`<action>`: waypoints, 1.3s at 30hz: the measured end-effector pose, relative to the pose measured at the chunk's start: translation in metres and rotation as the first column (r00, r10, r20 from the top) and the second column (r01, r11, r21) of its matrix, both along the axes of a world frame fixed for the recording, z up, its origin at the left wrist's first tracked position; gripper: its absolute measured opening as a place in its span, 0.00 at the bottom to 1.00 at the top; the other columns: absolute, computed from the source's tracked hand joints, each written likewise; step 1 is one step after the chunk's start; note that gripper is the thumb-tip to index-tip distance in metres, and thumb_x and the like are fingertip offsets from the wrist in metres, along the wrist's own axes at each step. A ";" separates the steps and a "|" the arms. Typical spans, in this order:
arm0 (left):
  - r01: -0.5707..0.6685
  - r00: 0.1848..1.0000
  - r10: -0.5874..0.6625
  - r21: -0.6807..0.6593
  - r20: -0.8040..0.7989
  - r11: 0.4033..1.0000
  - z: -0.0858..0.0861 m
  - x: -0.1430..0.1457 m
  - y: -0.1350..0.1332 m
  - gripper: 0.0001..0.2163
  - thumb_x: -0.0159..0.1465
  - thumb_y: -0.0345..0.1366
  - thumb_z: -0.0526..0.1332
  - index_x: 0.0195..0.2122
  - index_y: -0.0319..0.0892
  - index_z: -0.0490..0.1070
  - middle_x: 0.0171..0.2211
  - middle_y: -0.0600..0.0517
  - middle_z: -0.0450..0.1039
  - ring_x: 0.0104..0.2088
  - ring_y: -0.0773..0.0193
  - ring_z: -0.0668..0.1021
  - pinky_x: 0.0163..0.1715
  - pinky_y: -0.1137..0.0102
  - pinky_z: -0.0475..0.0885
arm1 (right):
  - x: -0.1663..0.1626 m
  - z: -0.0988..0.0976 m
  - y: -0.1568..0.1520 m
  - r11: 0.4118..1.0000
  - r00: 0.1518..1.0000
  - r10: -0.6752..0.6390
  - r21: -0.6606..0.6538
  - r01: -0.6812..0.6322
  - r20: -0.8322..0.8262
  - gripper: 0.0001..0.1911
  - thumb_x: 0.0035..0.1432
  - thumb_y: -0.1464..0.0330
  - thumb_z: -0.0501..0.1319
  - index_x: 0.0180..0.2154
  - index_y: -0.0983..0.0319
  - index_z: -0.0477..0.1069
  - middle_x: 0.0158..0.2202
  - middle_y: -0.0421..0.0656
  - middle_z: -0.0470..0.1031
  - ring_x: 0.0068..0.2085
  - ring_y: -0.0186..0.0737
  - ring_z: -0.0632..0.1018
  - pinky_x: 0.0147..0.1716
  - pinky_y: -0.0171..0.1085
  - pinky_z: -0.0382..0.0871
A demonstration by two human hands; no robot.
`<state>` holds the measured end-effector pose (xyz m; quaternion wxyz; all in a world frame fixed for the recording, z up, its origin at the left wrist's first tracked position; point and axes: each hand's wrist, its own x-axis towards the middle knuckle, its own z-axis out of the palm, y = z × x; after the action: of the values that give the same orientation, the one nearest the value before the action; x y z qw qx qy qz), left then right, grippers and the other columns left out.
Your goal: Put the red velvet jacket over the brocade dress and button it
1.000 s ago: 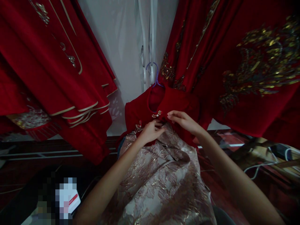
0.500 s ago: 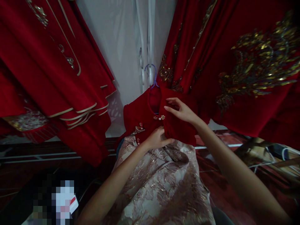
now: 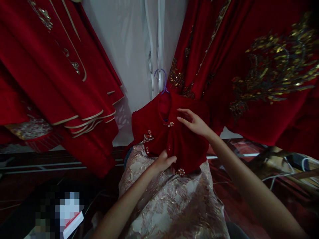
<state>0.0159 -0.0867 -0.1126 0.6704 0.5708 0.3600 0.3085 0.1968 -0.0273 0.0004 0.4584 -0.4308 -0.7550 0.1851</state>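
A red jacket point(image 3: 186, 146) with a stand collar and jewelled ornaments lies over pale floral brocade cloth point(image 3: 174, 205) in front of me. The purple hook of a hanger point(image 3: 164, 83) rises from its neck opening. My left hand point(image 3: 164, 162) pinches the jacket's front at its lower edge. A beaded flower ornament point(image 3: 181, 172) shows just to the right of those fingers. My right hand point(image 3: 194, 122) rests on the jacket's upper right front, thumb and fingers apart. Between the hands, the fabric falls in soft folds below a collar clasp point(image 3: 170, 124).
Red garments with pale trim point(image 3: 82, 113) hang on the left. At the right hangs red cloth with gold sequin embroidery point(image 3: 274, 69). A white wall point(image 3: 114, 33) stands behind. A blurred white-and-red object point(image 3: 72, 222) is at lower left, and cables point(image 3: 286, 166) lie at right.
My left hand has moved down and closed on the jacket's front edge. The front panel now spreads lower over the brocade, showing the beaded ornament. My right hand has shifted slightly down.
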 end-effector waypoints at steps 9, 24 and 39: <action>-0.171 0.881 0.268 -0.267 0.390 0.948 0.004 -0.005 -0.004 0.12 0.51 0.37 0.65 0.35 0.37 0.74 0.35 0.49 0.77 0.39 0.61 0.76 0.45 0.66 0.68 | 0.000 -0.018 -0.009 0.996 0.998 0.021 -0.091 -0.017 0.051 0.20 0.56 0.59 0.58 0.50 0.56 0.65 0.53 0.45 0.66 0.54 0.43 0.69 0.53 0.47 0.65; -0.158 0.884 0.199 -0.130 0.424 0.979 0.025 -0.011 0.003 0.22 0.56 0.41 0.59 0.52 0.44 0.62 0.45 0.47 0.72 0.34 0.63 0.77 0.23 0.73 0.73 | -0.002 -0.020 -0.018 0.997 0.986 -0.048 -0.054 0.058 0.159 0.17 0.55 0.59 0.59 0.46 0.58 0.69 0.44 0.47 0.69 0.41 0.40 0.73 0.42 0.44 0.70; -0.450 0.879 0.415 0.119 0.235 0.885 0.020 -0.010 0.014 0.18 0.56 0.47 0.61 0.43 0.42 0.72 0.35 0.52 0.74 0.33 0.67 0.74 0.31 0.75 0.69 | -0.026 -0.028 -0.051 0.918 0.986 0.147 -0.383 -0.104 0.083 0.13 0.57 0.57 0.55 0.35 0.60 0.63 0.23 0.38 0.71 0.20 0.33 0.72 0.15 0.32 0.63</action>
<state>0.0055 -0.0729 -0.0926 0.5661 0.4961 0.3809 0.5369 0.1709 -0.0785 -0.0276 0.3122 -0.4709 -0.7554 0.3318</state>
